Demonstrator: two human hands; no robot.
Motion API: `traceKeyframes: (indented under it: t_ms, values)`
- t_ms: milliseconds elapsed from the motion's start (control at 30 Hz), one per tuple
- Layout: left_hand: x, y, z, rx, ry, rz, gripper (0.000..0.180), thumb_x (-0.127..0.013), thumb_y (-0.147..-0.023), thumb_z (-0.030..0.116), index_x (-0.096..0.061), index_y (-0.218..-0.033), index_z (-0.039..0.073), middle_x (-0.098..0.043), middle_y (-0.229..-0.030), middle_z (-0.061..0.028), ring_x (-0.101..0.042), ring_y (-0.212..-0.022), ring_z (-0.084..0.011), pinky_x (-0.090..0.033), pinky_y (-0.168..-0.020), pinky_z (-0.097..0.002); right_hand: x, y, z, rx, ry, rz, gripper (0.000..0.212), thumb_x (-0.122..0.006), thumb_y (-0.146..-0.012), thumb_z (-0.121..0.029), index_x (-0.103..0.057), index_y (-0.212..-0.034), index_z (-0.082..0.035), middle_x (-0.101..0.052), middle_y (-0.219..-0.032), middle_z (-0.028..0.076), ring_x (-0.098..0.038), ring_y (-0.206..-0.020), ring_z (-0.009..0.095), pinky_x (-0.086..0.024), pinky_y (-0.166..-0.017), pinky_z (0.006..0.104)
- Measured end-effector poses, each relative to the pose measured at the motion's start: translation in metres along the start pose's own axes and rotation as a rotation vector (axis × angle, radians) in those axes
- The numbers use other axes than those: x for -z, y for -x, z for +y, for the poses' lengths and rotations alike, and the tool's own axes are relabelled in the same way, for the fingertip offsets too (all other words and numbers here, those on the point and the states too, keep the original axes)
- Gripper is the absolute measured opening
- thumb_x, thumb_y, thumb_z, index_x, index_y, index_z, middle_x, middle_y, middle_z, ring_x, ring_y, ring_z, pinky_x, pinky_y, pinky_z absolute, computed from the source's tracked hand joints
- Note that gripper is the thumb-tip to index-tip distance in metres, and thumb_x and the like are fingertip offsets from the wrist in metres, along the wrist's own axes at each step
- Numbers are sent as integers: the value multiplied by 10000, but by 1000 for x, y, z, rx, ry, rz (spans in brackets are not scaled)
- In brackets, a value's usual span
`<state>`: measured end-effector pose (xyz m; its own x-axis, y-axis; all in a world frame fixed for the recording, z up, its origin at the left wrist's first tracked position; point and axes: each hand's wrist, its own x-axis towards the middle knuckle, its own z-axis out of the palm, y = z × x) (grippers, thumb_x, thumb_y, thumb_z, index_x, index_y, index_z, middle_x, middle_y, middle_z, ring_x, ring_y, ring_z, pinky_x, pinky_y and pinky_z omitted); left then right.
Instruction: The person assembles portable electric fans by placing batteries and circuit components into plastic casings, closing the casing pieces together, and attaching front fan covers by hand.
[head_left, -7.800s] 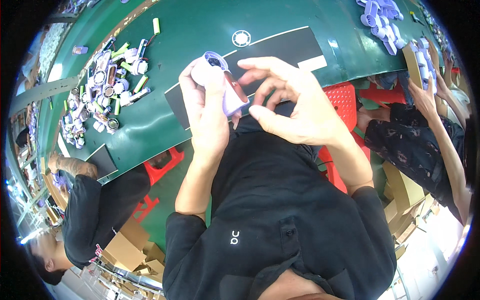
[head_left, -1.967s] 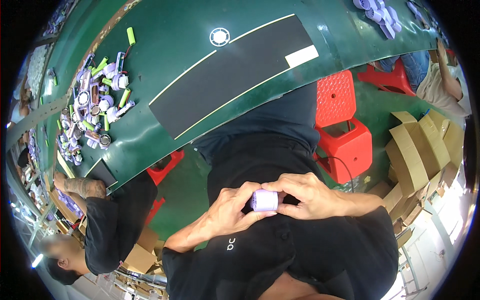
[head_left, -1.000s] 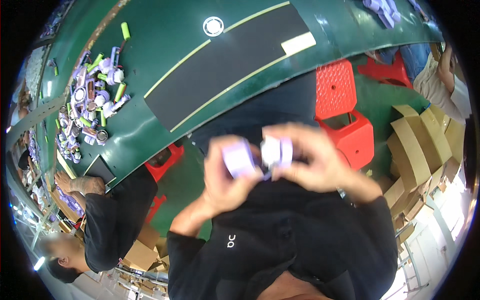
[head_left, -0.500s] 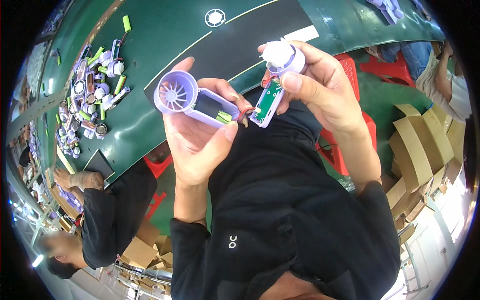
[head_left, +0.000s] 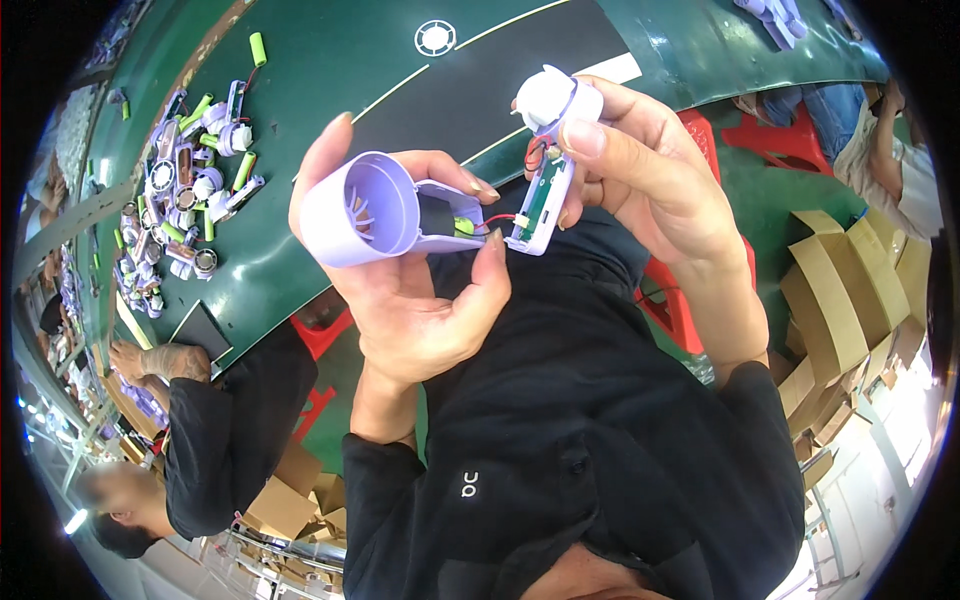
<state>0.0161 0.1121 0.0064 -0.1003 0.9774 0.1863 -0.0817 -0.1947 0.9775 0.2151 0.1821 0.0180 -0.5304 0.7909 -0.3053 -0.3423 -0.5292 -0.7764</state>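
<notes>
My left hand (head_left: 420,310) is closed round a lilac fan housing (head_left: 325,215), a round cup with vanes inside and a hollow handle shell (head_left: 436,243). A green battery cell (head_left: 464,227) shows inside that shell. Between finger and thumb, my right hand (head_left: 655,165) grips a fan motor assembly: a lilac ring with a white impeller (head_left: 545,98) and a narrow arm carrying a green circuit board (head_left: 540,200). Red wires run from the battery to the board and up toward the impeller. Both parts hang above the table's near edge, joined by the wire.
A green table (head_left: 300,60) bears a black mat (head_left: 450,110) and a white spoked ring (head_left: 435,38). A heap of lilac fan parts with green batteries (head_left: 180,190) lies to the left. A co-worker's arm (head_left: 175,362) rests at lower left. Red stools (head_left: 675,305) and cardboard boxes (head_left: 825,300) stand below.
My left hand has turned the housing, so its side wall and open mouth now show. The motor assembly has tilted slightly in my right hand, showing its edge.
</notes>
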Motion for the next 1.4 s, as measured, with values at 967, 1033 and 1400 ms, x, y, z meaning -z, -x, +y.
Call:
traceKeyframes:
  t_ms: [967, 1033, 1400]
  values:
    - [1, 4, -6, 182, 257, -112, 1134, -604, -727, -81, 30, -1656, 65, -530, -1187, -126, -597, -994, -182, -527, -798, -300, -2, -22, -41, 11, 211, -320, 623, -803, -803, 141, -553, -1367, 60, -706, -1196, 132, -686, -1093, 150, -568, -944, 288]
    - [1, 5, -5, 177, 222, -105, 1115, -589, -737, -78, 32, -1653, 52, -528, -1202, -132, -603, -968, -185, -530, -787, -301, -12, -21, -38, 43, 226, -279, 413, -761, -884, 32, -608, -1266, 62, -718, -1105, 125, -691, -992, 141, -563, -859, 271]
    - [-5, 14, -18, 22, -76, -51, 1039, -515, -744, -97, -10, -1647, 4, -478, -1327, -156, -605, -908, -165, -535, -784, -294, 8, -17, -22, 222, 468, -372, 624, -846, -787, -6, -615, -1367, -13, -673, -1317, 129, -663, -1203, 211, -526, -1060, 361]
